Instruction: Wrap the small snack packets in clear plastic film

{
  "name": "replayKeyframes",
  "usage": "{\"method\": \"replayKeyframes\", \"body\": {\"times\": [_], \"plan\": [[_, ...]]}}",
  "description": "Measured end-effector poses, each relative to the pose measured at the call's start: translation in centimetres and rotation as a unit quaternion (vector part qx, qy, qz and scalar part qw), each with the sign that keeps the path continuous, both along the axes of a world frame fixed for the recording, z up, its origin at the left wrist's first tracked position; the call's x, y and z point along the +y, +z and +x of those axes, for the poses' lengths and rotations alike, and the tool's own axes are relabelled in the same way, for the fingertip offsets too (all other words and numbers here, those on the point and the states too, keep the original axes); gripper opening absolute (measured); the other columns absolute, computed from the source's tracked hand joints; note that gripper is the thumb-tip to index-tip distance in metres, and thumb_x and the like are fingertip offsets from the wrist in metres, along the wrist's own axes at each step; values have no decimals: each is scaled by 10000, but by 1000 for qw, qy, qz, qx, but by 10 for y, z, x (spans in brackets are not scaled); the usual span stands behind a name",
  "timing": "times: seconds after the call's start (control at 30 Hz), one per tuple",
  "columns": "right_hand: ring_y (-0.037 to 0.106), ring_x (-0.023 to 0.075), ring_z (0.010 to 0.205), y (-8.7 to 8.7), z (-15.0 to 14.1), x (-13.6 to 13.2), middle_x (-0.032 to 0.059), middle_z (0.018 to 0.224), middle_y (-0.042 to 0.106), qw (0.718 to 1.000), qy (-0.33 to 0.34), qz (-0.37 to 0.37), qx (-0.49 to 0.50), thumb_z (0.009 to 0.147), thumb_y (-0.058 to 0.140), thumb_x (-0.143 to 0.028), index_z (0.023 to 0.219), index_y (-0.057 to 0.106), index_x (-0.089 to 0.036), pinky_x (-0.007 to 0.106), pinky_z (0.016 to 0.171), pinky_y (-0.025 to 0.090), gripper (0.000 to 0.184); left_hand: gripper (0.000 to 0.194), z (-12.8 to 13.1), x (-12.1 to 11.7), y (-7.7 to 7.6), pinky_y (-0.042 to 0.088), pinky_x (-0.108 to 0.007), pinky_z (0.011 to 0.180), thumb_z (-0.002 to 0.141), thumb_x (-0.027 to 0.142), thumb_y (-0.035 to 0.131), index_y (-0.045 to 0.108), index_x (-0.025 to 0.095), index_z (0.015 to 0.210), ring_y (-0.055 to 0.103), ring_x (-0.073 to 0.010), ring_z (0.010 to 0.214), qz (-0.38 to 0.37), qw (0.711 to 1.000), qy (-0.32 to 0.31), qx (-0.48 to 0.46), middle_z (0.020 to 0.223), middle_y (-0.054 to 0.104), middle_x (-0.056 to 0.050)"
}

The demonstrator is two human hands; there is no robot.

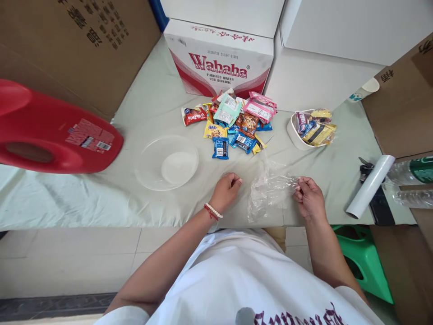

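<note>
My right hand (pixel 308 197) pinches the edge of a crumpled clear plastic bag (pixel 267 192) that lies on the pale green table cover. My left hand (pixel 226 191) rests on the cover just left of the bag, fingers curled in, with nothing visible in them. Beyond both hands lies a pile of small snack packets (pixel 233 124). A clear plastic bowl (pixel 167 162) sits to the left of my left hand. A white bowl (pixel 297 135) holding more snack packets stands beyond my right hand.
A Wahaha water carton (pixel 219 63) stands behind the snacks. A red plastic stool (pixel 50 131) lies at the left, a brown carton (pixel 77 45) behind it. A white roll (pixel 370 185), keys, plastic bottles (pixel 411 180) and a paper cup (pixel 365 89) are at the right. A green stool (pixel 367 262) stands below.
</note>
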State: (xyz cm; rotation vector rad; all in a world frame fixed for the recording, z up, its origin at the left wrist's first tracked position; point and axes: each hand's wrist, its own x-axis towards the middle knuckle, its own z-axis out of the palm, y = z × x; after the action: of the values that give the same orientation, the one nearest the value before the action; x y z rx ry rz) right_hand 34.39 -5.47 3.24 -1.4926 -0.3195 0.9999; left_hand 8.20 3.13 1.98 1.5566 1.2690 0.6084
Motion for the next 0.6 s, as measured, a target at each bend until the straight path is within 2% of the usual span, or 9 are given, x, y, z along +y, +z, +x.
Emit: {"method": "replayKeyframes", "body": {"times": [0.1, 0.23, 0.33, 0.4, 0.5, 0.6], "plan": [[376, 19, 390, 0, 4, -1, -82, 583, 517, 1000, -1, -1, -15, 649, 905, -424, 823, 602, -195, 127, 345, 241, 418, 236, 3, 2, 1, 402, -321, 734, 911, 320, 551, 594, 217, 703, 509, -185, 715, 26, 999, 19, 24, 707, 545, -7], [378, 19, 392, -1, 1, 1, -81, 597, 524, 1000, 8, -8, -20, 654, 898, -441, 831, 598, -196, 127, 344, 241, 426, 376, 38, 12, 2, 416, -384, 896, 940, 437, 546, 593, 231, 628, 537, -255, 852, 66, 997, 26, 38, 689, 523, -51], [369, 18, 392, -2, -3, 2, -83, 592, 520, 1000, 10, -14, -17, 651, 894, -454, 831, 601, -197, 127, 343, 235, 429, 379, 67, 24, 3, 394, -422, 998, 848, 443, 685, 536, 227, 575, 538, -285, 954, 51, 998, 18, 39, 707, 524, -61], [366, 17, 398, -3, -3, 0, -84, 591, 517, 1000, 4, -15, -16, 655, 891, -453, 823, 600, -199, 127, 348, 237, 421, 371, 76, 30, 4, 405, -425, 1005, 797, 395, 741, 498, 223, 575, 543, -276, 964, 35, 999, 12, 16, 724, 519, -48], [370, 20, 412, -6, 2, -3, -85, 591, 511, 1000, -12, -9, -20, 670, 884, -440, 811, 593, -200, 129, 356, 245, 402, 364, 70, 32, 9, 476, -376, 900, 813, 429, 730, 481, 216, 654, 593, -235, 935, -52, 991, 14, -125, 768, 536, -21], [457, 44, 477, -9, 8, -7, -71, 624, 531, 999, -22, 4, -24, 682, 882, -438, 811, 591, -204, 131, 387, 340, 395, 443, 50, 26, 14, 525, -317, 774, 778, 552, 767, 475, 219, 787, 666, -191, 888, -207, 932, -1, -299, 837, 570, 12]]}}
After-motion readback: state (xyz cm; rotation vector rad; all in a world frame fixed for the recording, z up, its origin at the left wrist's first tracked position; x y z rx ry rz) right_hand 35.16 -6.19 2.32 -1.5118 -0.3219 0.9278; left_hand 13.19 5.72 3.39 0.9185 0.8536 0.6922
